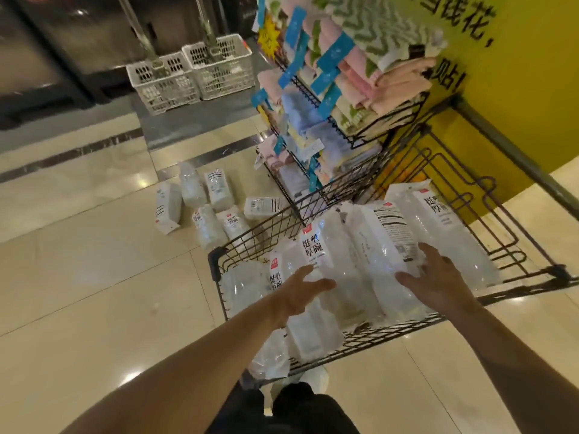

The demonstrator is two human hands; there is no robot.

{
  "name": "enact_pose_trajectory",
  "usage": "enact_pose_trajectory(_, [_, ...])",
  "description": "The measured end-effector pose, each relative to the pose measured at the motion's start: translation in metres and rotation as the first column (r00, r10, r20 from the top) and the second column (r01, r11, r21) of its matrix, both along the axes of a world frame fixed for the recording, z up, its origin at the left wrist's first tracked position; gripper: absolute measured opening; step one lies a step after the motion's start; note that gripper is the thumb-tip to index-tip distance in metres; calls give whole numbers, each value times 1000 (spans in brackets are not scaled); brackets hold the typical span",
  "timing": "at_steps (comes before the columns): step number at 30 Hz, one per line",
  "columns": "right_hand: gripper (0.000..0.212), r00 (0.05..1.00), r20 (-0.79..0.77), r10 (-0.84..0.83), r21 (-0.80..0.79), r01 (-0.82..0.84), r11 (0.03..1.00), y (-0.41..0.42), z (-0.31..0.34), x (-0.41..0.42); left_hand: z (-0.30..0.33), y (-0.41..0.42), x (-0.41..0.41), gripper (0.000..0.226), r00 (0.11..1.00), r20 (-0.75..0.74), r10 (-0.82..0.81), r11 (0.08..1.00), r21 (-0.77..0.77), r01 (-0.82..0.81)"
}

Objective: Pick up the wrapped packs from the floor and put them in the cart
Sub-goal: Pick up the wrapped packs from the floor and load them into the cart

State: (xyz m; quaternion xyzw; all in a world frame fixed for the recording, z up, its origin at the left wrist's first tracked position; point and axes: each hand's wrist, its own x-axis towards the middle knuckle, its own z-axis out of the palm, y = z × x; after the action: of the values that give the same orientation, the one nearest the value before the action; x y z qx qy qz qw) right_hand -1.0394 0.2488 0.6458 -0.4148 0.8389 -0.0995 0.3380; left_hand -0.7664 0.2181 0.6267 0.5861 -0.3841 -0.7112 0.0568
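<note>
Fingers of both hands spread, not gripping: left hand (pixel 300 292) and right hand (pixel 438 277) rest on wrapped packs (pixel 354 264) piled in black wire cart (pixel 488 214), centre-right of frame. More packs on floor (pixel 203 205) lie centre-left, just beyond cart's far corner, beside towel rack (pixel 329 89)

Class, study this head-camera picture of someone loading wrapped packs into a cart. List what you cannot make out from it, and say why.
- Head view: the cart floor and lower packs are hidden under the top packs.
- The floor packs: small print too small to read.
- Left hand and right hand: palms face away, so contact or grip is unclear.
- The towel rack: its top is cut off by the upper edge.
</note>
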Motion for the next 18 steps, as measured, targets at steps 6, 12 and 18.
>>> enact_pose_trajectory(6, [76, 996, -85, -15, -129, 4, 992, 4, 9, 18, 9, 6, 35, 67, 995, 96, -25, 993, -109, 36])
enact_pose_trajectory(12, [30, 981, -191, 36, -377, -107, 920, 21, 26, 80, 20, 18, 127, 28, 947, 304, -101, 920, -333, 205])
enact_pose_trajectory(18, [8, 973, 95, 213, -276, -180, 944, 24, 23, 190, 11, 34, 263, 16, 892, 451, 44, 886, -430, 174])
